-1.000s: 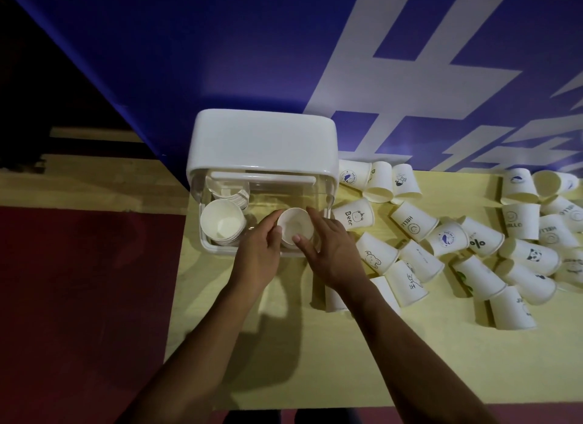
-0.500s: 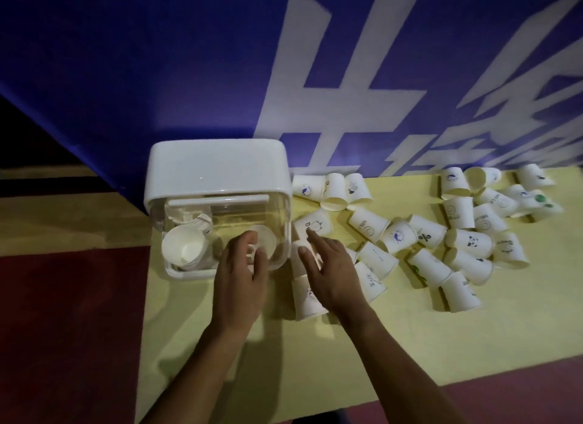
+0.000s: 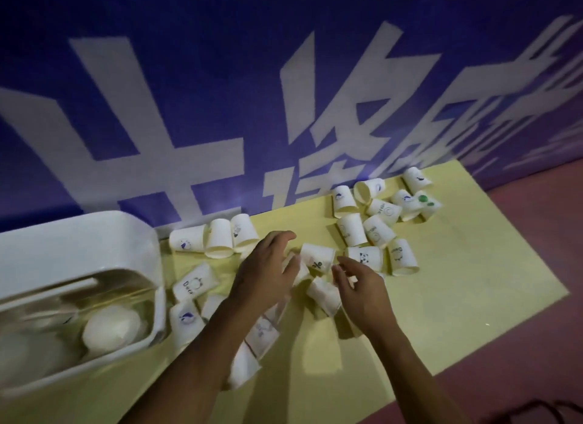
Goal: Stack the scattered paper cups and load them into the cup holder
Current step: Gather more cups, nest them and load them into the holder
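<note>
The white cup holder (image 3: pixel 79 253) sits at the left, with a stack of paper cups (image 3: pixel 110 329) lying inside its clear front. Several white paper cups lie scattered on the yellow mat (image 3: pixel 441 313). My left hand (image 3: pixel 265 272) hovers over the middle cluster with fingers spread, beside a cup marked with a percent sign (image 3: pixel 317 258). My right hand (image 3: pixel 359 284) is just right of that cup, fingers loosely bent, next to a tipped cup (image 3: pixel 325 294). Neither hand plainly grips a cup. My left forearm hides some of the cups.
A blue banner (image 3: pixel 220 108) with large white characters stands along the back of the mat. More cups (image 3: pixel 378 212) are grouped at the far right. Red floor (image 3: pixel 536 234) borders the mat on the right, and a dark cable (image 3: pixel 536 408) lies at the bottom right.
Both hands left the cup holder, where they had set a stack inside, and moved right over the scattered cups. The view swung right, so the holder now sits at the left edge.
</note>
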Demonstrator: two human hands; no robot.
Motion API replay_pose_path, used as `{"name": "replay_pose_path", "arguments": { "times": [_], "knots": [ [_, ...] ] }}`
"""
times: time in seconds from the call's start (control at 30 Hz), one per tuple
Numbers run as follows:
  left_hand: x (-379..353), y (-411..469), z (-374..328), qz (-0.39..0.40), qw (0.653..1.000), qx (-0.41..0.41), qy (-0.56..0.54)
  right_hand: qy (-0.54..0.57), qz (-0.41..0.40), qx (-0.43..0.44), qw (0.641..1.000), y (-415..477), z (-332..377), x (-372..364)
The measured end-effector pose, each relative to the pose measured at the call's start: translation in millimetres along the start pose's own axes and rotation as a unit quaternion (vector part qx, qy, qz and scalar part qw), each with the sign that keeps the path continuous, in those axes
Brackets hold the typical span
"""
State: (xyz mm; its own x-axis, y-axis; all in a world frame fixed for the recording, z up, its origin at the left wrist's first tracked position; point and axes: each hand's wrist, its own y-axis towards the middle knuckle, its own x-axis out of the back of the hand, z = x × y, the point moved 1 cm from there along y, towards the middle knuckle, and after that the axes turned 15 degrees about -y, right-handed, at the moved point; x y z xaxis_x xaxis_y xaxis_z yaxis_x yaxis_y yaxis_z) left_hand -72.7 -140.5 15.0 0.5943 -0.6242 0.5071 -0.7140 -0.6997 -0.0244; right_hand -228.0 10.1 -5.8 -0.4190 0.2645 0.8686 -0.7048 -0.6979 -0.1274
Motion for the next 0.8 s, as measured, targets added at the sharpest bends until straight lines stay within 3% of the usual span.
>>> {"name": "replay_pose_path", "arguments": {
  "times": [0.17,0.3,0.37,0.47,0.6,0.8],
  "knots": [
    [-75.4,94.2,-27.7,0.068,0.995,0.028,0.063,0.001,0.012,0.000,1.000,67.6,-66.1,33.4],
    [-117.6,168.2,-32.2,0.119,0.976,-0.002,0.182,-0.026,0.022,0.000,0.999,122.7,-104.4,52.5],
    [-133.6,198.7,-24.6,0.158,0.945,-0.041,0.285,-0.013,0.032,-0.013,0.999,146.0,-122.2,59.6],
    [-150.4,236.1,-4.0,0.246,0.852,-0.154,0.436,-0.001,0.032,-0.018,0.999,174.5,-144.7,66.0],
    [-168.3,273.2,10.4,0.325,0.743,-0.267,0.522,-0.020,0.031,-0.028,0.999,209.5,-168.6,72.2],
    [-187.5,297.0,8.2,0.393,0.705,-0.274,0.523,-0.128,0.094,0.013,0.987,255.1,-194.7,63.3]
  ]
}}
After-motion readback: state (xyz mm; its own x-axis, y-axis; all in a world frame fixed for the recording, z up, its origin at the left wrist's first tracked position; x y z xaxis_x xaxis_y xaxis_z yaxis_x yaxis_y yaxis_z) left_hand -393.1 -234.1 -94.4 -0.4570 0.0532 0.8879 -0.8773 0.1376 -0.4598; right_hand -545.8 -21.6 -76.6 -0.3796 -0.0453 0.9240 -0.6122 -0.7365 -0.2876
